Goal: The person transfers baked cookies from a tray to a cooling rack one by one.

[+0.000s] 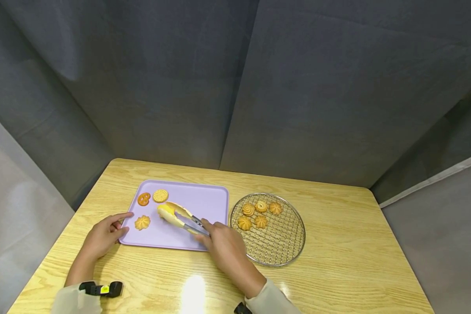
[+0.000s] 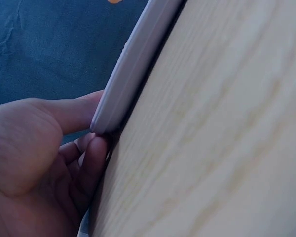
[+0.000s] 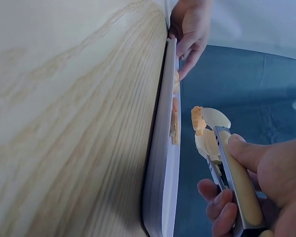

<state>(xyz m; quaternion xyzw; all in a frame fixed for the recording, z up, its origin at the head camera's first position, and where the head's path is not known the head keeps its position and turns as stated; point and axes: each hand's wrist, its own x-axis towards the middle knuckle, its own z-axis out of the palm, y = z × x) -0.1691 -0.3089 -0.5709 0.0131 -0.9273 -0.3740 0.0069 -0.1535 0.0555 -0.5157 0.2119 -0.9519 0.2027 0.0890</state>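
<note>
My left hand [image 1: 100, 237] grips the left edge of a purple tray [image 1: 206, 203]; in the left wrist view the thumb and fingers pinch the tray's corner [image 2: 126, 74]. Over the middle of the tray, my right hand [image 1: 225, 244] holds kitchen tongs [image 1: 173, 220] with cream-coloured heads. Between those heads an orange-yellow cookie [image 3: 197, 120] is clamped, raised off the tray in the right wrist view. On the tray lie a pretzel-shaped cookie [image 1: 143, 199], a round cookie [image 1: 160, 196] and a flower-shaped cookie [image 1: 142, 222], this last one close to my left fingers.
Right of the tray stands a round wire rack [image 1: 278, 246] with several piped cookies [image 1: 261, 221] in its upper left part. Both are on a wooden table [image 1: 337, 244]. Grey curtains [image 1: 298, 96] hang behind and beside it.
</note>
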